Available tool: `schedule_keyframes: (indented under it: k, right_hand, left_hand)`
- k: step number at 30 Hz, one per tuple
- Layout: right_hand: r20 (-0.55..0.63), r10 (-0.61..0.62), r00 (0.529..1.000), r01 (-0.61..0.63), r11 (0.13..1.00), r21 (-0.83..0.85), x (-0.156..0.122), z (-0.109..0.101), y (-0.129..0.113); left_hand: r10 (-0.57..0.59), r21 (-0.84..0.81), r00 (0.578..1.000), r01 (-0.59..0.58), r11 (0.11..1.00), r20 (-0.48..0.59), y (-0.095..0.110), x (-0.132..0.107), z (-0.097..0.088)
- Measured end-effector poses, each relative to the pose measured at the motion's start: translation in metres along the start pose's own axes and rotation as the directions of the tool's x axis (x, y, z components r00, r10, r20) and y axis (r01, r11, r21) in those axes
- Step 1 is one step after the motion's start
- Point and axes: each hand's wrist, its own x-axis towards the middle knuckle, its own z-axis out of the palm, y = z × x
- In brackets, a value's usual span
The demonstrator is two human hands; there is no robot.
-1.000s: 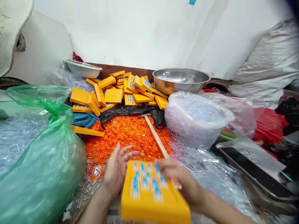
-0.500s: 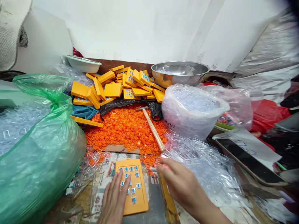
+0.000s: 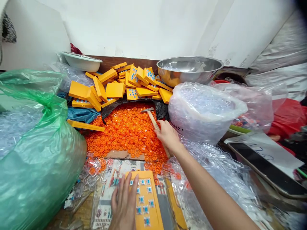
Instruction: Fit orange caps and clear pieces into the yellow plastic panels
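Reached forward since earlier: right hand (image 3: 168, 135) closing on hammer (image 3: 155, 126); left hand (image 3: 124, 203) flat, pinning yellow tray (image 3: 147, 204). Could scatter orange caps (image 3: 124, 134) lifting it.

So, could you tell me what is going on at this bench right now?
A person presses the left hand flat on a yellow plastic plate studded with small blue-and-white inserts, lying on the table near the camera. The right hand reaches forward and closes around the wooden handle of a small hammer that rests on a heap of orange plastic rings. A pile of similar yellow plates sits behind, beside a steel bowl.
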Motion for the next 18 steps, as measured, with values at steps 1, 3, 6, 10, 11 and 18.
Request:
schedule_keyframes:
  k: [1,3,6,10,11,18]
  right_hand:
    - [0.031,0.029,0.999,-0.03,0.999,0.024,0.01,0.005,0.0]
    - [0.062,0.065,0.996,-0.071,0.993,0.096,0.023,0.011,0.0]
    - [0.067,0.09,0.994,-0.105,0.954,0.282,0.029,0.009,-0.002]
    - [-0.009,0.083,0.996,-0.061,0.798,0.599,0.007,-0.027,-0.014]
    - [-0.047,0.091,0.995,-0.037,0.748,0.663,-0.005,-0.039,-0.018]
    - [0.313,0.11,0.943,-0.332,0.329,0.884,-0.138,-0.077,-0.016]
  left_hand:
    - [-0.03,0.018,1.0,0.03,0.999,-0.004,0.005,-0.003,0.005]
    - [-0.063,0.011,0.997,0.064,0.998,-0.037,0.01,-0.004,0.008]
    - [-0.015,-0.072,0.991,0.006,0.997,-0.133,0.0,0.014,-0.008]
    - [0.176,-0.142,0.967,-0.203,0.969,-0.183,-0.023,0.074,-0.044]
    - [0.176,-0.145,0.969,-0.202,0.969,-0.172,-0.026,0.089,-0.048]
    - [0.173,-0.203,0.985,-0.173,0.964,-0.019,-0.021,0.13,-0.049]
